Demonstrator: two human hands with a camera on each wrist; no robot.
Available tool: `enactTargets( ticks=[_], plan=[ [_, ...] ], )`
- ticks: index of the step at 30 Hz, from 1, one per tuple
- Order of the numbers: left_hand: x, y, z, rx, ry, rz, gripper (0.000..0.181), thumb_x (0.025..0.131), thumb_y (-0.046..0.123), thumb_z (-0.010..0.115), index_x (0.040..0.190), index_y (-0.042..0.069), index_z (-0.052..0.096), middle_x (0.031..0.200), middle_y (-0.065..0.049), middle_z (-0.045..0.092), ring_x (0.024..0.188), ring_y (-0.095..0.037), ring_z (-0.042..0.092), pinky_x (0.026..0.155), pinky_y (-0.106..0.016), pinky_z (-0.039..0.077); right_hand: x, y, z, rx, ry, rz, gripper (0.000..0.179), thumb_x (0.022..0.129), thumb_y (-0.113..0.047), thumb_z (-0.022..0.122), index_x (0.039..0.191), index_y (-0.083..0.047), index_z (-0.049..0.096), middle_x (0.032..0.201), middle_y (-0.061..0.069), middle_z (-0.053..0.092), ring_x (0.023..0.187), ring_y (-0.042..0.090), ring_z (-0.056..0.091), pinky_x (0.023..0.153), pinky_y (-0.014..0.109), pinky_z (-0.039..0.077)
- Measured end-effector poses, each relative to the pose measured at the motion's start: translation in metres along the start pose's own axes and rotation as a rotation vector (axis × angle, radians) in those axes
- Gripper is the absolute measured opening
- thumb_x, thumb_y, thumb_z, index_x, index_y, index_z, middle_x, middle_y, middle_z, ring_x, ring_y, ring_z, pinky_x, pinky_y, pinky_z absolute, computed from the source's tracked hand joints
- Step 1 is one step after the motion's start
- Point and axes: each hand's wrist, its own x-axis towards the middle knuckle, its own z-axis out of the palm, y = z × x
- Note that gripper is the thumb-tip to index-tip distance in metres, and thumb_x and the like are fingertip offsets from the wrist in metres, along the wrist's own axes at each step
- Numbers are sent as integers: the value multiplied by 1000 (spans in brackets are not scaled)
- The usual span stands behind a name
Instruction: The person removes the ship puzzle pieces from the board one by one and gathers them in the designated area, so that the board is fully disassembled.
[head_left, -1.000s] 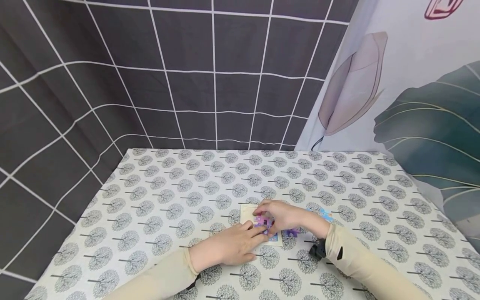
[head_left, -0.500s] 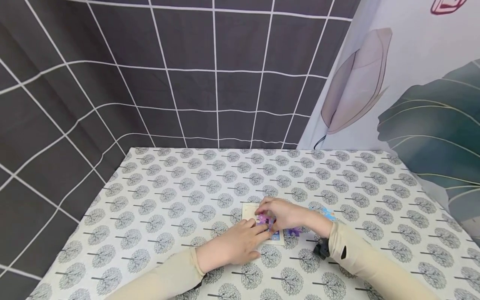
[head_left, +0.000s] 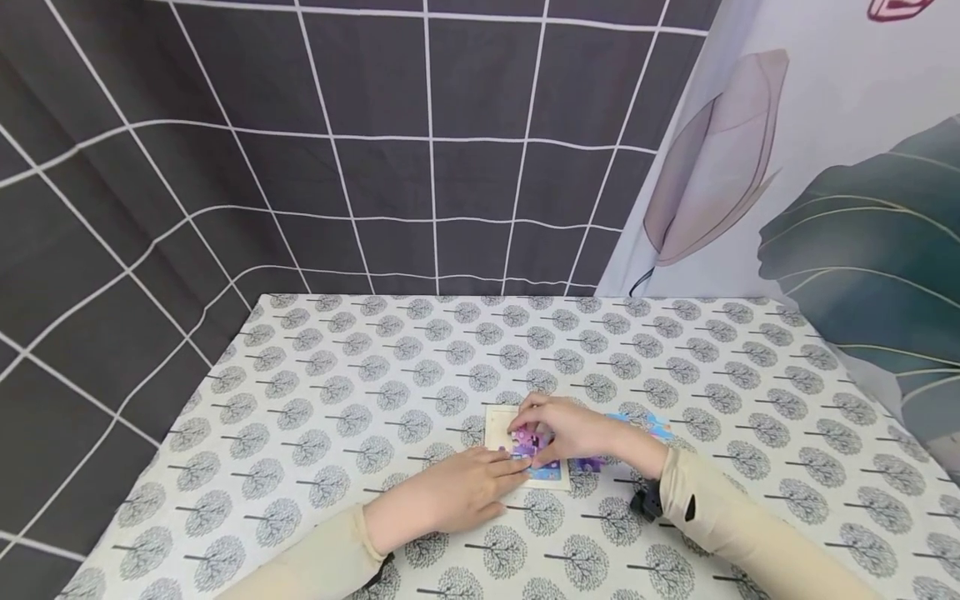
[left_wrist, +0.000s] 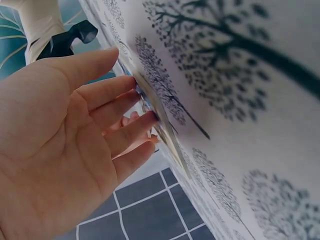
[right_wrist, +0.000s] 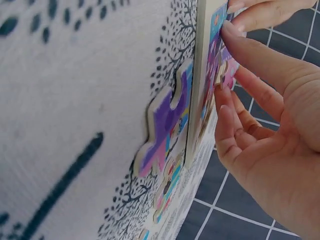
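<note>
A cream-framed puzzle board (head_left: 498,420) lies on the table, its picture partly filled with purple and blue jigsaw pieces. My left hand (head_left: 467,490) lays nearly straight fingers on the board's near left part. In the left wrist view those fingertips (left_wrist: 150,117) meet the board's edge. My right hand (head_left: 568,429) arches over the board from the right. Its curled fingers hold a pink jigsaw piece (right_wrist: 230,73), tilted up from the board in the right wrist view. The right thumb (right_wrist: 240,42) presses at the board's picture beside the left fingertips.
A loose purple jigsaw piece (head_left: 588,464) lies on the table right of the board, partly behind the right wrist. Light blue pieces (head_left: 660,427) lie farther right. The tree-print tablecloth (head_left: 360,367) reaches back to a dark checked curtain (head_left: 375,183).
My left hand has slid a little back toward the lower left, uncovering more of the blue near edge of the picture. The right hand stays over the board, its thumb slightly lower and farther left.
</note>
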Motion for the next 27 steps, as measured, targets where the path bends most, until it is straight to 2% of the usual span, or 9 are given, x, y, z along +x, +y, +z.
enactTargets(
  ticks=[10, 13, 19, 24, 27],
  plan=[
    [-5, -1, 2, -52, -15, -2, 49, 95, 35, 45, 141, 18, 40, 146, 5, 38, 135, -17, 35, 112, -39, 29, -3, 3, 4, 33, 38, -43, 43, 71, -13, 79, 111, -6, 67, 100, 0, 59, 73, 4, 57, 68, 14, 52],
    [-5, -2, 3, -60, -19, -5, 49, 95, 35, 45, 141, 18, 40, 146, 6, 37, 135, -17, 35, 112, -39, 28, -4, 3, 4, 17, 55, -65, 43, 71, -13, 79, 111, -4, 67, 101, 2, 60, 74, 4, 58, 68, 14, 52],
    [-5, -3, 5, -63, -22, -3, 50, 95, 37, 44, 142, 19, 39, 147, 7, 35, 136, -16, 33, 112, -39, 28, -8, 3, 1, 10, 111, -54, 40, 72, -12, 78, 108, 1, 67, 103, 7, 65, 78, 6, 62, 70, 14, 53],
    [-5, -3, 6, -53, -27, 0, 51, 95, 38, 44, 143, 19, 38, 148, 6, 33, 136, -15, 32, 112, -38, 27, -13, 2, -3, -20, 141, -64, 35, 72, -16, 77, 105, -4, 69, 101, 3, 68, 82, 5, 61, 76, 20, 54],
    [-6, -4, 5, -43, -33, 4, 52, 95, 39, 43, 143, 19, 37, 149, 6, 32, 137, -15, 31, 113, -37, 27, -16, 3, -4, -45, 147, -87, 35, 72, -19, 78, 103, -6, 70, 100, 2, 69, 77, 4, 60, 74, 21, 53]
  ],
)
